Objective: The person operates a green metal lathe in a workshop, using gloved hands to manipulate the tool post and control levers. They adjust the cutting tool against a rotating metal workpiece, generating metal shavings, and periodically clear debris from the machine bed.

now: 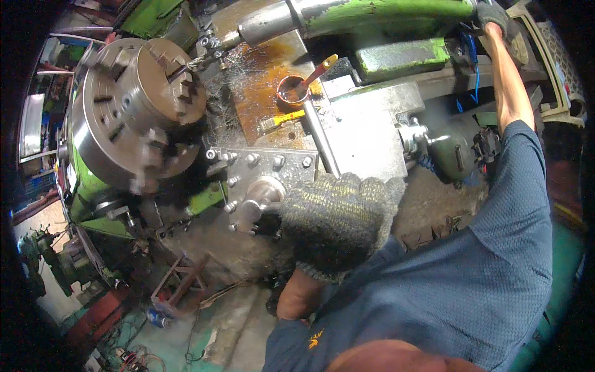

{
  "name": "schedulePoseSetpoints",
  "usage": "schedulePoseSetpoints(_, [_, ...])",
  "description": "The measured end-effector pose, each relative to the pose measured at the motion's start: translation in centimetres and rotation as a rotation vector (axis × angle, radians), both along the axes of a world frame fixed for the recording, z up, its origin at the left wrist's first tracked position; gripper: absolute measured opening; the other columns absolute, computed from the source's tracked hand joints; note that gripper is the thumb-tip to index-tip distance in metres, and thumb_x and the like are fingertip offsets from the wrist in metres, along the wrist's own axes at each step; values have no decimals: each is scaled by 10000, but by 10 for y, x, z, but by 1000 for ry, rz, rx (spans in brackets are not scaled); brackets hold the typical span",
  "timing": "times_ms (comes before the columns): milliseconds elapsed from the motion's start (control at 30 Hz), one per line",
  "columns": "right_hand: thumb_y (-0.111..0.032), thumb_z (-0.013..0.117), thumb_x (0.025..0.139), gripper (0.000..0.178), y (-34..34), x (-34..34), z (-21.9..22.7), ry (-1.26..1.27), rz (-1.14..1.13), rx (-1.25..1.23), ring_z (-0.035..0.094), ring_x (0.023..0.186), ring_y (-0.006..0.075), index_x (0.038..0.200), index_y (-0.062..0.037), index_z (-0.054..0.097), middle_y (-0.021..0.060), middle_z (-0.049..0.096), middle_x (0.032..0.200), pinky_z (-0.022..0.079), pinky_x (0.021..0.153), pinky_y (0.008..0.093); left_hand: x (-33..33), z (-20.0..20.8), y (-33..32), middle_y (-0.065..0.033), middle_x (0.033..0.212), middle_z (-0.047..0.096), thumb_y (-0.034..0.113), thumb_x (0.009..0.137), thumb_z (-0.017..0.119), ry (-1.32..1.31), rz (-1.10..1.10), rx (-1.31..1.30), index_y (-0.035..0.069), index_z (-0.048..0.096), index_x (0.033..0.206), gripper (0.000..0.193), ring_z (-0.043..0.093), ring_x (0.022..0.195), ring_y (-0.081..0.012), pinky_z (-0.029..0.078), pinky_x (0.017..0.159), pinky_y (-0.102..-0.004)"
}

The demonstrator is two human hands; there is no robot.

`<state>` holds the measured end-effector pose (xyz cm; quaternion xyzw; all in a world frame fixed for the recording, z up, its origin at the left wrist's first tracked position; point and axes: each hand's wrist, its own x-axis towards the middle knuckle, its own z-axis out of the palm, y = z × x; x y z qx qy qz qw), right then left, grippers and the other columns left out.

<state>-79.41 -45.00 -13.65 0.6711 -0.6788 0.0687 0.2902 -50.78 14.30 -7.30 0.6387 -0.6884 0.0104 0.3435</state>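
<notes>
My left hand [341,226], in a grey knitted work glove, is closed beside the square bolted tool post [273,170]. Its fingers curl under, hiding whatever they hold. A long metal bar [321,137] runs down to this glove; whether it is gripped is unclear. My right arm stretches to the far right, where my gloved right hand [493,17] closes at the end of the green lathe tailstock [384,15]. What it grips there is hidden. At the left is the large lathe chuck [136,105], its outer jaws blurred. A drill bit [197,64] points toward its face.
A small reddish cup [292,91] with a brush [322,69] in it stands on an oily brown plate [257,90]. Beside it lies a yellow-handled brush [284,119]. Further right are the bare metal carriage surface [365,133] and a blue hose [476,68]. A blue can [158,318] lies low on the floor.
</notes>
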Motion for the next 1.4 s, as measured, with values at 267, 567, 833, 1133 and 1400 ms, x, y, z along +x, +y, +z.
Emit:
schedulePoseSetpoints(267, [-250,579,978,279,-13,6,-4,18,-115,136,657,1176,296,1068,-109,802,127,728,1213,540,789,569,11,5,12,-88,601,571,160,797,741,9,14,17,110,638,640,195,551,553,-282,415,540,-443])
schedulePoseSetpoints(567, [-374,538,872,431,-38,-55,12,-267,-41,141,654,1103,406,1159,-103,710,240,676,1186,514,875,493,6,8,3,-89,598,566,145,787,747,-10,54,-5,107,630,631,198,548,552,-280,413,540,-438])
schedulePoseSetpoints(833, [-321,561,916,383,-79,-69,10,-232,257,174,693,1019,319,1172,-72,700,228,699,1125,542,842,436,-2,18,-15,-90,596,561,132,777,753,-51,158,-30,105,622,624,203,544,551,-277,411,539,-434])
schedulePoseSetpoints(1133, [-253,582,986,383,-55,-129,-82,-396,573,183,675,910,286,1316,-61,619,102,717,1073,540,854,434,-21,22,-36,-86,606,555,87,735,762,-164,482,-96,97,610,627,188,542,561,-266,417,543,-420])
schedulePoseSetpoints(1400, [-85,621,949,513,-111,-151,-284,-1819,537,699,613,1059,226,1447,-49,503,81,646,1278,516,929,364,-19,25,-53,-107,597,567,172,745,748,-192,542,-167,82,598,615,218,543,553,-303,405,537,-430])
